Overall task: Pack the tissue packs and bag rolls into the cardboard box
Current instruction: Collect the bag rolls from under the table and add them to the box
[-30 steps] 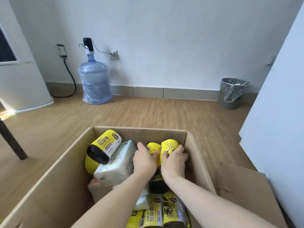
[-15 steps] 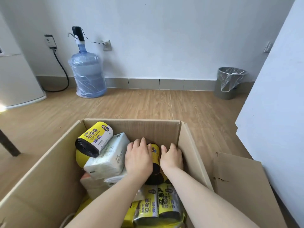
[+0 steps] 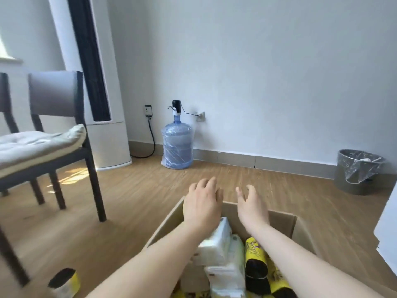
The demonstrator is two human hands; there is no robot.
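The open cardboard box (image 3: 285, 222) sits on the floor at the bottom centre. Inside it I see white tissue packs (image 3: 217, 246) stacked on the left and black-and-yellow bag rolls (image 3: 255, 265) on the right. My left hand (image 3: 202, 203) hovers above the box's far left corner, fingers spread, holding nothing. My right hand (image 3: 251, 208) hovers beside it over the far wall, also empty with fingers apart. One more black-and-yellow bag roll (image 3: 64, 280) lies on the floor outside the box at the lower left.
A dark chair (image 3: 55, 130) with a pale cushion stands at the left. A water jug (image 3: 177, 145) stands by the far wall, beside a tall white appliance (image 3: 103, 117). A lined waste bin (image 3: 358, 171) is at the right, and a white panel (image 3: 388, 229) at the right edge.
Both hands have come up out of the box, letting go of the bag rolls they pressed down. The view has swung up and left, showing the chair and a roll on the floor.
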